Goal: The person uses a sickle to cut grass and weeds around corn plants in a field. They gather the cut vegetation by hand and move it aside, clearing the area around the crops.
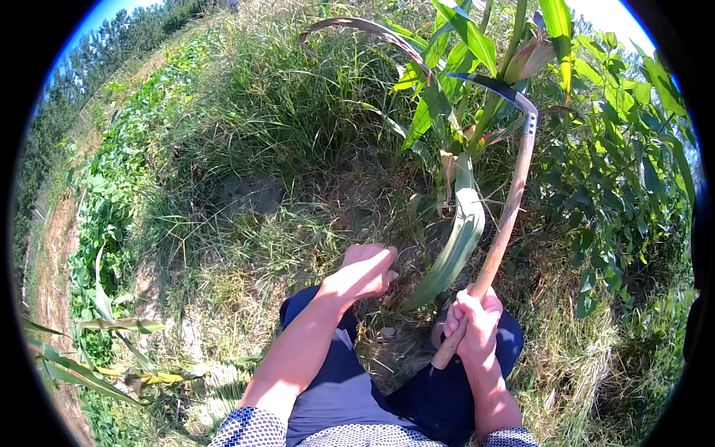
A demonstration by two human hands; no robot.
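My right hand (473,324) grips the lower end of a sickle's wooden handle (507,218). The curved sickle blade (491,84) is at the top of the handle, its tip to the left, crossing the view of a green maize plant (485,124). Whether blade and stalk touch cannot be told. One long maize leaf (466,223) droops toward my knees, between my two hands. My left hand (363,271) is curled closed over the ground, left of that leaf, and nothing shows sticking out of it.
An ear of maize in its husk (528,58) hangs high on the plant. Leafy vines (609,195) crowd the right side. Tall grass (268,117) grows ahead, with dry cut grass (558,346) around my legs. Maize leaves and a stalk (139,377) lie at the lower left.
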